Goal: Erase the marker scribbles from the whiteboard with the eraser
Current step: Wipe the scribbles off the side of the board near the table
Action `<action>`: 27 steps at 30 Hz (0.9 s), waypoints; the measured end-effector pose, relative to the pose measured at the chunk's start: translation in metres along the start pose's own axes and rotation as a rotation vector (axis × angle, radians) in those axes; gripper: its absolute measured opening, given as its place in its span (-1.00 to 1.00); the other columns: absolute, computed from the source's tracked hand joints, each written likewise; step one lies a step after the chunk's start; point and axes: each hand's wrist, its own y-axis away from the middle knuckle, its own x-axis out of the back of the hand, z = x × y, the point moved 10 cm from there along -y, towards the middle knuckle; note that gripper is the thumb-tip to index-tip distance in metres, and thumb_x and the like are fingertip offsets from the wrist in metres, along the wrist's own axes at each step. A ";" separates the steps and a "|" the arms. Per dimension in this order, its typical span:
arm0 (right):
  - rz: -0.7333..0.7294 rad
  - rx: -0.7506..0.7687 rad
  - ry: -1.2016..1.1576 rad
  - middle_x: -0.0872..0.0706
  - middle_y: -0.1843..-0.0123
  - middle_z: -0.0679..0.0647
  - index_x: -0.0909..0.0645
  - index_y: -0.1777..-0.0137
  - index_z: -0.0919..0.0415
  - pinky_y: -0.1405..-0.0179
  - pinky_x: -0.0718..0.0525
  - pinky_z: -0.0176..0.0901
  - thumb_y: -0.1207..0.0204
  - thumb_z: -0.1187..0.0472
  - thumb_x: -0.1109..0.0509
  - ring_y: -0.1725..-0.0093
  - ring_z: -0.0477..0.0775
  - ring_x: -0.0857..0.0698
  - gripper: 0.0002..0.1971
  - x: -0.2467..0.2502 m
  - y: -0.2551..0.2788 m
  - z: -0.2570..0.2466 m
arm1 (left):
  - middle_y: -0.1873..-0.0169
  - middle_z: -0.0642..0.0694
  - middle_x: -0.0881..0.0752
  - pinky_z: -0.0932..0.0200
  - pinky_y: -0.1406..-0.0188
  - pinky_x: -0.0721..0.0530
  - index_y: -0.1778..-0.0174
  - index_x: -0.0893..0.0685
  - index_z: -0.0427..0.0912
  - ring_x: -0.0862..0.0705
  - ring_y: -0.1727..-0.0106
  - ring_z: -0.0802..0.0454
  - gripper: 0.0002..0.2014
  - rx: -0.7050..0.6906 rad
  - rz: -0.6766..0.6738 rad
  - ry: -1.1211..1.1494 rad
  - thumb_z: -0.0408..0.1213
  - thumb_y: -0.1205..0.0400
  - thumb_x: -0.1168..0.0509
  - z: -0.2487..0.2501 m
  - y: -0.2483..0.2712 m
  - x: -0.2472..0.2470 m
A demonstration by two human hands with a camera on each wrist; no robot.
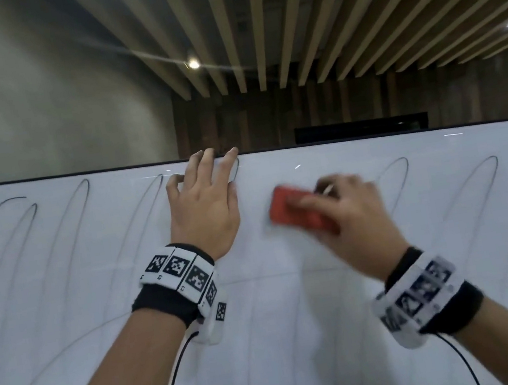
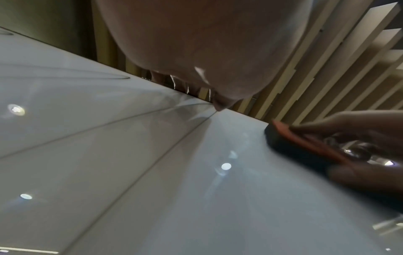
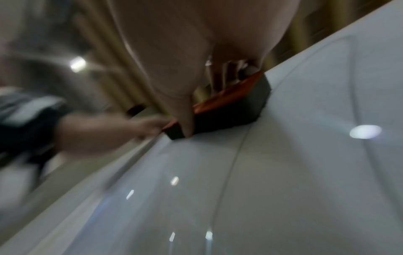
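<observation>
The whiteboard [image 1: 299, 318] is white, looped with thin dark scribbles [image 1: 489, 175]. The eraser [image 1: 299, 215] has an orange-red back over a black pad. Both wristbands [image 1: 177, 281] are black, carrying white blocks printed with black-and-white square codes. The ceiling slats [image 1: 318, 15] are pale tan.

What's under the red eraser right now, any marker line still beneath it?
The eraser, gripped by the right hand, lies dark pad down on the whiteboard. Any marker line beneath is covered and cannot be seen.
</observation>
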 end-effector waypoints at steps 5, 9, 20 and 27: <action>0.193 -0.264 0.043 -0.56 -0.36 0.27 -0.64 -0.46 -0.02 -0.25 -0.49 0.26 -0.52 0.20 -0.53 -0.27 0.39 -0.50 -0.51 0.020 0.003 0.017 | -0.64 -0.12 -0.38 -0.28 -0.52 -0.29 -0.73 -0.24 0.07 -0.29 -0.71 -0.12 -0.44 0.007 -0.037 -0.013 -0.16 -0.75 -0.09 0.000 0.002 -0.002; -0.255 0.469 0.137 -0.56 -0.39 0.13 -0.60 -0.45 -0.13 -0.17 -0.52 0.09 -0.38 0.28 -0.53 -0.28 0.26 -0.55 -0.38 -0.057 0.074 -0.089 | -0.63 -0.15 -0.41 -0.30 -0.47 -0.34 -0.74 -0.23 0.04 -0.36 -0.66 -0.16 -0.39 -0.052 -0.072 -0.080 -0.18 -0.72 -0.16 0.000 0.001 0.001; -0.068 0.222 -0.085 -0.67 -0.27 0.12 -0.73 -0.12 -0.06 -0.09 -0.52 0.08 -0.49 0.14 -0.52 -0.18 0.28 -0.63 -0.79 -0.019 0.038 -0.044 | -0.64 -0.14 -0.37 -0.31 -0.50 -0.31 -0.75 -0.19 0.06 -0.31 -0.68 -0.16 -0.39 -0.028 -0.062 -0.090 -0.16 -0.73 -0.13 0.001 0.002 -0.001; 0.017 -0.002 -0.200 -0.63 -0.27 0.08 -0.79 -0.22 -0.08 -0.22 -0.51 0.11 -0.43 0.15 -0.63 -0.16 0.17 -0.55 -0.66 0.012 0.013 0.025 | -0.65 -0.16 -0.36 -0.25 -0.51 -0.27 -0.77 -0.16 0.06 -0.31 -0.68 -0.18 -0.40 -0.039 -0.049 -0.119 -0.16 -0.75 -0.05 0.001 0.001 -0.003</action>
